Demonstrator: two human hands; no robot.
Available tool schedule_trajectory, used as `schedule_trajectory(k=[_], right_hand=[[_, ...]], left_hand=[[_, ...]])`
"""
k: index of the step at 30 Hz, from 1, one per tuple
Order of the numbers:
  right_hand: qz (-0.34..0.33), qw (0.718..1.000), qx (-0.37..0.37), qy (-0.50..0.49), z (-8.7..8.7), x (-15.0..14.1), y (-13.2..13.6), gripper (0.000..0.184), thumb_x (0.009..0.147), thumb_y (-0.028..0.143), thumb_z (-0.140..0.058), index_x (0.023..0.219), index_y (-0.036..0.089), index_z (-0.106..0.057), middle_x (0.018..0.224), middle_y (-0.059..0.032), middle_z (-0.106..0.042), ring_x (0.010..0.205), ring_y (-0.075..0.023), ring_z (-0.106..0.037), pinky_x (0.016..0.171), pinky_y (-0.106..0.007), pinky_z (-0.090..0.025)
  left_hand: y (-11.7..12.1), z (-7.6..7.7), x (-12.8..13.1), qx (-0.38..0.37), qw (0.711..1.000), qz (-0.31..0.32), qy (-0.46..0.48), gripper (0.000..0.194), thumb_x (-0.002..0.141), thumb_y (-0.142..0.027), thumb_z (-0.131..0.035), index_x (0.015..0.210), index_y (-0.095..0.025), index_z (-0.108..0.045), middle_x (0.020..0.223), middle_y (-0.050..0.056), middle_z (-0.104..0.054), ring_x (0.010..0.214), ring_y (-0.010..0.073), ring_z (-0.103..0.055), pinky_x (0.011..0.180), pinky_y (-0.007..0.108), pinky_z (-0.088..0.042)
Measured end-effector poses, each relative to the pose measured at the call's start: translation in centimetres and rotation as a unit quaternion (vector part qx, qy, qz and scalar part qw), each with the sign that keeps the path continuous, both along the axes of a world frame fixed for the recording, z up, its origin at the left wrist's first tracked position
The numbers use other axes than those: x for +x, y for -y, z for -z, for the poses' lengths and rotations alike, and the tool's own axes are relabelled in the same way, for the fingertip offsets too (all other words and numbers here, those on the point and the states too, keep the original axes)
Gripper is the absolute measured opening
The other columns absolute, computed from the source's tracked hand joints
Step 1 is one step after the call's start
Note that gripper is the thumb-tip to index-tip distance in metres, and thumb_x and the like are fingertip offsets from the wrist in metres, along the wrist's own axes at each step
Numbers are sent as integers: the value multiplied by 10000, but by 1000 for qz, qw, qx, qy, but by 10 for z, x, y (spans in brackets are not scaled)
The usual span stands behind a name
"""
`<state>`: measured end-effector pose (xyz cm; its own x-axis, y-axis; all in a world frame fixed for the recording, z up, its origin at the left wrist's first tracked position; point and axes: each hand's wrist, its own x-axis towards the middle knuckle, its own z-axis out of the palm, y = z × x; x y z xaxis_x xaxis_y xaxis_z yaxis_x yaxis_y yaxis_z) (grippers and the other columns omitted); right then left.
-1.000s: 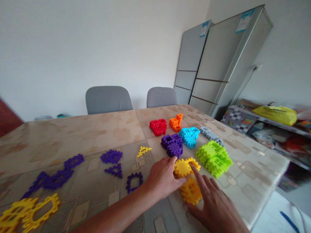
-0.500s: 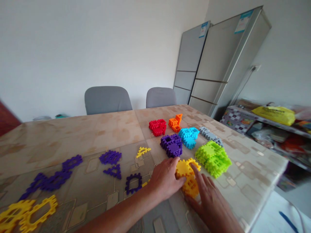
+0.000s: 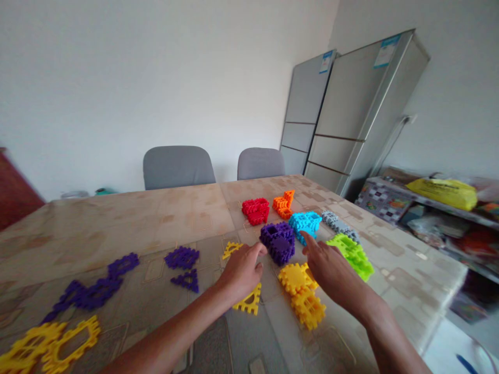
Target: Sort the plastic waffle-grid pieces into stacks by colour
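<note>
My left hand (image 3: 242,271) hovers over the table just left of the stack of purple toothed plastic building pieces (image 3: 277,243). Its fingers are bent, thumb and forefinger apart, with nothing seen between them. My right hand (image 3: 326,262) is open, its forefinger reaching toward the purple stack and the light blue stack (image 3: 305,223). Below it lies the stack of yellow building pieces (image 3: 307,307), touched by neither hand as far as I can tell. A yellow piece (image 3: 249,302) shows partly under my left hand, and a yellow triangle piece (image 3: 231,250) lies beyond it. My right hand partly covers the green stack (image 3: 353,254).
Red (image 3: 256,211), orange (image 3: 283,204) and grey stacks (image 3: 340,226) stand farther back. Loose purple pieces (image 3: 182,257) and yellow frames (image 3: 72,345) lie to the left. Two grey chairs (image 3: 178,167) stand behind the patterned table (image 3: 175,208); a refrigerator (image 3: 346,104) is at right.
Both hands have left the yellow stack. My left hand moved slightly left and my right hand moved forward toward the purple and blue stacks. The purple square frame is now hidden by my left arm.
</note>
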<state>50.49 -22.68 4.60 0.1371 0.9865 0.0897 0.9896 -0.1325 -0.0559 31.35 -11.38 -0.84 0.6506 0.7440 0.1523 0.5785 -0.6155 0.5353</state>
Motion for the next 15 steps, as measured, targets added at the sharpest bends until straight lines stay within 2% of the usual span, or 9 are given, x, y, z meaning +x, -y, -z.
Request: schedule_trajectory(k=[3, 6, 10, 15], right_hand=[[-18, 1000, -23, 7, -2, -4, -17, 555, 858, -12, -354, 1409, 24, -409, 1082, -196, -711, 1022, -260, -661, 919, -378, -438], [-25, 999, -36, 3, 3, -7, -21, 524, 870, -15, -335, 1380, 30, -446, 1079, -199, -712, 987, -254, -666, 871, -354, -431], [-36, 999, -13, -27, 16, -2, -19, 518, 868, 0, -330, 1364, 43, -474, 1023, -170, -725, 959, -258, -660, 865, -368, -423], [-67, 994, 61, -64, 38, 16, -21, 611, 810, -6, -344, 1412, 44, -438, 1022, -151, -734, 946, -251, -655, 903, -396, -428]], left_hand=[[-12, 8, 2, -8, 1000, -7, -7, 196, 931, -170, -642, 1127, -174, -633, 1126, 62, -681, 1035, 222, -652, 931, 422, -526], [-25, 10, 5, -19, 1000, -15, -15, 260, 968, -320, -626, 1182, -172, -617, 1200, 79, -643, 1026, 237, -652, 885, 457, -553], [-37, 5, 16, -38, 999, -35, -18, 305, 967, -330, -624, 1233, -183, -592, 1248, 90, -619, 1039, 243, -646, 878, 454, -558], [-41, 0, 33, -71, 996, -51, -16, 334, 962, -325, -631, 1259, -183, -573, 1258, 92, -611, 1035, 247, -649, 868, 453, -562]])
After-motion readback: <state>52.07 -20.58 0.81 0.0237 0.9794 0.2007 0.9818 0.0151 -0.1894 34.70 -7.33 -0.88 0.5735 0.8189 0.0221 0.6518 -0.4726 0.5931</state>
